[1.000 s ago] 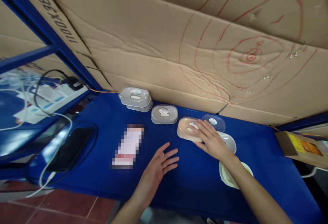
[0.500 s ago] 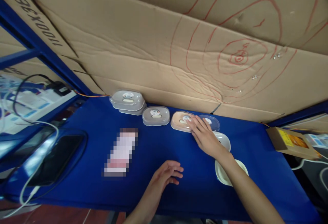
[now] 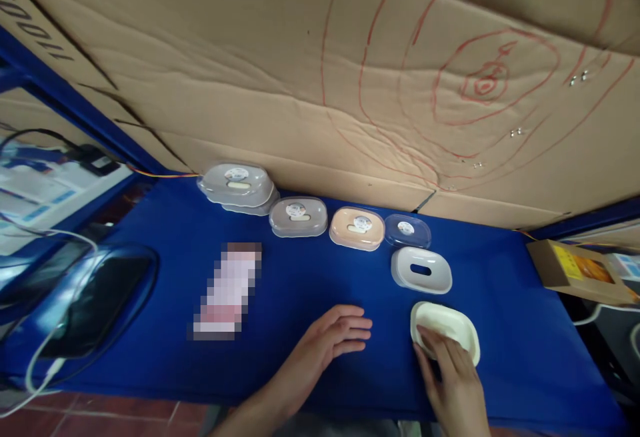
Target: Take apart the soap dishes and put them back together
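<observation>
My right hand point(image 3: 454, 376) grips the near-left rim of a cream oval soap dish point(image 3: 463, 322), with the thumb outside and the fingers inside. Just beyond the dish is a white oval tray point(image 3: 436, 278) with a slot in its middle. Behind that tray lies a clear lid point(image 3: 421, 236) with a round sticker. My left hand point(image 3: 334, 338) hovers over the cloth, fingers stretched out and nothing in them. Farther back stand a peach soap dish point(image 3: 342, 229) and a grey one point(image 3: 281, 225), both under clear lids.
Stacked grey soap dishes point(image 3: 216, 187) stand at the back left. A pixelated phone-shaped item point(image 3: 227, 290) lies on the blue cloth point(image 3: 300, 290). A dark phone point(image 3: 107, 297) with a white cable is at left. Cardboard point(image 3: 250, 57) walls the back; a small box point(image 3: 555, 267) sits right.
My right hand has left the peach soap dish, come back toward me and taken hold of the cream dish's rim. My left hand has shifted slightly right. The view has tilted a little.
</observation>
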A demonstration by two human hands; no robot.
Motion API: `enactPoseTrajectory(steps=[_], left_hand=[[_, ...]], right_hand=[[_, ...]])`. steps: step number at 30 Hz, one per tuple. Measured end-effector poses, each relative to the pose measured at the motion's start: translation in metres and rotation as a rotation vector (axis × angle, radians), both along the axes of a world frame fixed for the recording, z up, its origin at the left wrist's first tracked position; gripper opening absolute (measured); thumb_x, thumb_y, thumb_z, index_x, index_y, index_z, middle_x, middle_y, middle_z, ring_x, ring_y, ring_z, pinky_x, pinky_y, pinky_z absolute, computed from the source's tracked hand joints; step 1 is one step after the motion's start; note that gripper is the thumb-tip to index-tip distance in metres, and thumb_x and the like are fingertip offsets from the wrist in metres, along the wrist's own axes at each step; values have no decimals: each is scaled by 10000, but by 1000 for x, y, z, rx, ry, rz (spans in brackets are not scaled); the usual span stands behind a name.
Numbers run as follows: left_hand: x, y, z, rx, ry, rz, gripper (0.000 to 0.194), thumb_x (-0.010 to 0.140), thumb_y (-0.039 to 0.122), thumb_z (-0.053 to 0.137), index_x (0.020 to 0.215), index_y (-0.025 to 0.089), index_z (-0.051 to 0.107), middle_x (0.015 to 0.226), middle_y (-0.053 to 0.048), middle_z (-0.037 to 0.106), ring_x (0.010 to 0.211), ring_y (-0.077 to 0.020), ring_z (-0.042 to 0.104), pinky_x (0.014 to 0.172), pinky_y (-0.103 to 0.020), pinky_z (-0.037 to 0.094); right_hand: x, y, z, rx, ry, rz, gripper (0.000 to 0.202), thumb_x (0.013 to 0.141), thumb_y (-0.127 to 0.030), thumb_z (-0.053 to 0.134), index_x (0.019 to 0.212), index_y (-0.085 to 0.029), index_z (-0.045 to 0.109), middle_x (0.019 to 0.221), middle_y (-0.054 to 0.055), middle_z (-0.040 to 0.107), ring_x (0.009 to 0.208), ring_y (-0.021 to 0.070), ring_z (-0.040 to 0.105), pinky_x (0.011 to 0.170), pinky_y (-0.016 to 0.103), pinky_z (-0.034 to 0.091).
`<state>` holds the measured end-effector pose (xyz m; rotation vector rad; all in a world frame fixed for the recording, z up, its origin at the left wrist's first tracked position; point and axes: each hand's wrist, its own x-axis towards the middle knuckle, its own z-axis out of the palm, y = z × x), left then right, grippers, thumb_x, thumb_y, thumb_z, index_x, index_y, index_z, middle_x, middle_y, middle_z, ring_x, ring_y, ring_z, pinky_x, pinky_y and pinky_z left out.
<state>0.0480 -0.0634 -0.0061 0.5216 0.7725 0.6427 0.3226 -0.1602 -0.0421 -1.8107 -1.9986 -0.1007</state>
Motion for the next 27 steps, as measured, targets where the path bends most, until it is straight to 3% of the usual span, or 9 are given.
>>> enactPoseTrajectory(steps=[6,9,10,12,16,18,20,24,27], left_hand=[[7,-13,-10,-138,-194,36,549,993,510,639,1430,178,648,1461,-172,674,1433,-346,564,1224,-506,364],[2,-15,-6,-314,-336,117,643,1024,597,524,1475,147,614,1411,-168,710,1396,-339,603,1224,-468,371],[-1,-14,-3,-367,-368,161,657,1030,601,498,1495,149,598,1399,-157,720,1387,-334,612,1223,-456,376],[-8,-14,2,-432,-399,252,661,1033,589,489,1535,165,561,1399,-129,728,1387,-328,615,1215,-446,398],[-25,-12,2,-438,-390,336,715,1013,575,535,1596,165,477,1440,-103,707,1415,-329,591,1213,-429,416],[-29,-12,0,-443,-377,346,724,1014,563,540,1611,161,453,1437,-101,709,1412,-323,596,1218,-414,412],[-30,-10,-1,-465,-371,339,702,1023,544,536,1606,161,462,1424,-102,718,1405,-320,604,1213,-408,415],[-19,-6,2,-521,-357,297,670,1032,540,530,1575,147,506,1369,-106,751,1380,-315,625,1191,-405,432],[-9,-3,4,-513,-361,275,652,1044,549,502,1554,143,530,1300,-110,781,1318,-310,668,1167,-419,449]], right_hand=[[-79,24,27,63,303,203,279,1032,-165,567,1281,-269,639,1069,75,783,975,258,760,824,382,623],[-108,37,49,-22,328,484,266,1048,-252,566,1303,-286,637,1071,52,797,973,242,765,874,367,628],[-109,43,55,-46,314,556,274,1055,-292,563,1320,-288,630,1098,49,797,1003,243,762,911,372,620],[-95,57,59,-58,274,544,309,1069,-333,538,1365,-279,603,1192,62,781,1106,252,738,982,395,589],[-28,88,39,14,98,122,409,1067,-358,537,1457,-237,561,1434,142,664,1323,342,624,1071,531,498],[2,98,24,20,-40,50,420,1072,-391,519,1450,-219,580,1432,159,669,1324,378,619,1064,578,467],[18,100,14,0,-113,44,374,1083,-356,501,1417,-232,614,1334,134,731,1234,354,674,1055,567,454],[-2,84,20,-13,0,87,370,1074,-366,552,1419,-242,603,1304,134,735,1205,335,680,987,509,494],[-44,68,41,-72,106,276,382,1058,-331,593,1435,-274,587,1329,115,721,1245,315,666,1037,508,497]])
